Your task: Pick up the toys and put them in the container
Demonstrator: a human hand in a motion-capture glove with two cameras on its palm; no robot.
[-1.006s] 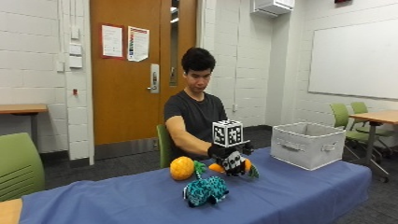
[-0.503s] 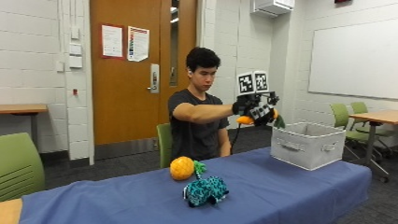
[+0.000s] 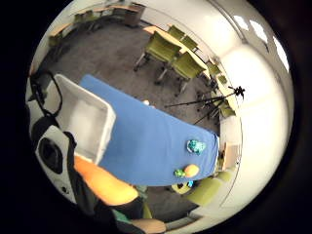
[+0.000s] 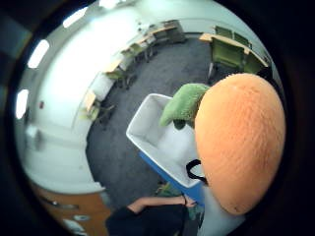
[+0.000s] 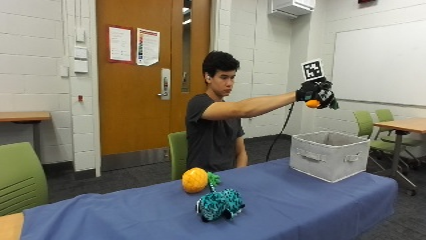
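In the outside view my gloved right hand (image 5: 317, 93) is raised high above the grey fabric container (image 5: 329, 154) and grips an orange plush toy (image 5: 312, 103) with a green top. That toy (image 4: 239, 142) fills much of the thumb side palm view, with the open container (image 4: 162, 142) below it. On the blue tablecloth lie another orange plush with a green top (image 5: 196, 180) and a teal spotted plush (image 5: 219, 204). The little finger side palm view shows the container (image 3: 85, 119), the teal plush (image 3: 196, 146) and the orange plush (image 3: 190, 170) far below.
The container stands near the right end of the blue-covered table (image 5: 279, 210). Green chairs (image 5: 20, 177) and other tables surround it. A tripod (image 3: 219, 100) stands on the floor across the table.
My hand has carried the orange toy from near table level up and to the right, and it now hangs over the container. The two other toys have not moved.
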